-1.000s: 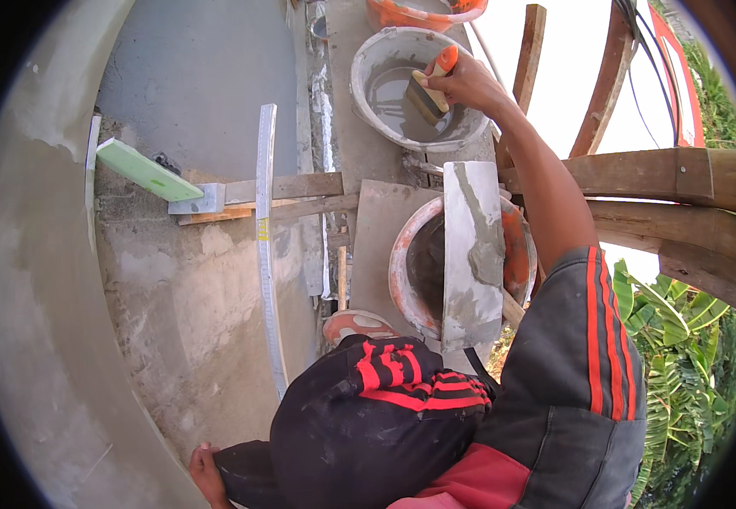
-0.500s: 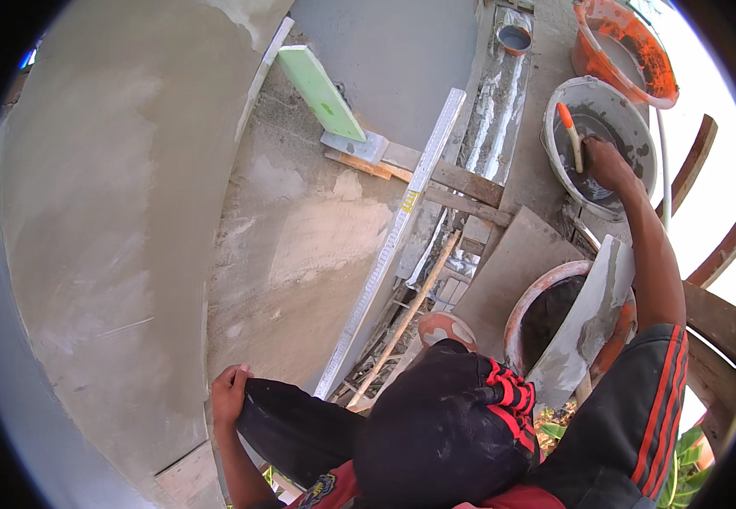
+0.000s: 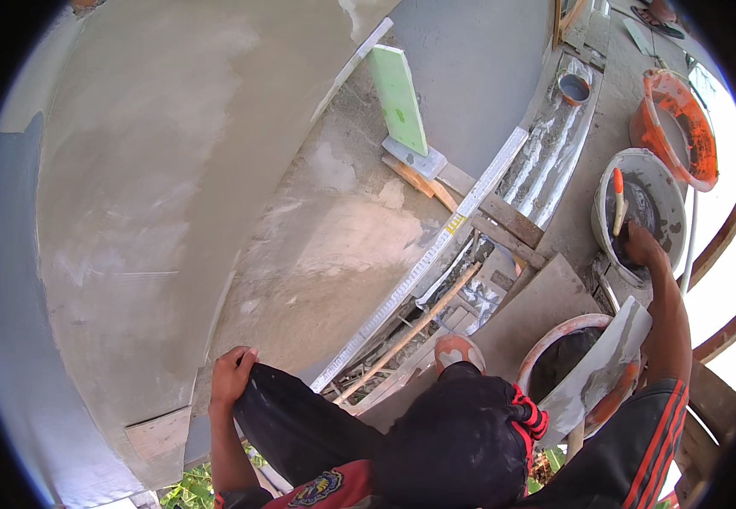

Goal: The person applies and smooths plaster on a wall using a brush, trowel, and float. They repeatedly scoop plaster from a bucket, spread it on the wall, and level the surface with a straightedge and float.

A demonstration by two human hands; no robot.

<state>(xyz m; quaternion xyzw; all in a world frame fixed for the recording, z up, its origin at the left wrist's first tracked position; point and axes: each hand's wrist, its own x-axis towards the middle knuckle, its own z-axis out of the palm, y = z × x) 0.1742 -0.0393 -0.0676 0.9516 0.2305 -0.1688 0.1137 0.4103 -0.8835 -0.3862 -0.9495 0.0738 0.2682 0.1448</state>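
"One brush [image 3: 620, 202] with an orange handle: where is it in the head view?"

"Inside the grey bucket [image 3: 670, 188], toward its left side, nearly upright with the handle on top."

"And the right hand [image 3: 642, 246]?"

"Down in that same bucket, right beside the brush's pale base."

"Is its grip narrow around the brush?"

"I can't tell; most of the fingers are hidden."

"Then the left hand [image 3: 234, 373]?"

"Well apart from the bucket, to its left and nearer the body, resting at a black-trousered knee [image 3: 275, 403]. Its fingers are bent and the palm is hidden, so I can't tell how wide that grip is either."

"What else lies around the bucket?"

"An orange basin [image 3: 700, 146] just beyond it. On the near side, a reddish-rimmed tub [image 3: 538, 348] with a grey slab [image 3: 595, 373] across its opening. Left of the bucket, a long pale straightedge [image 3: 389, 305] slants against the wall side."
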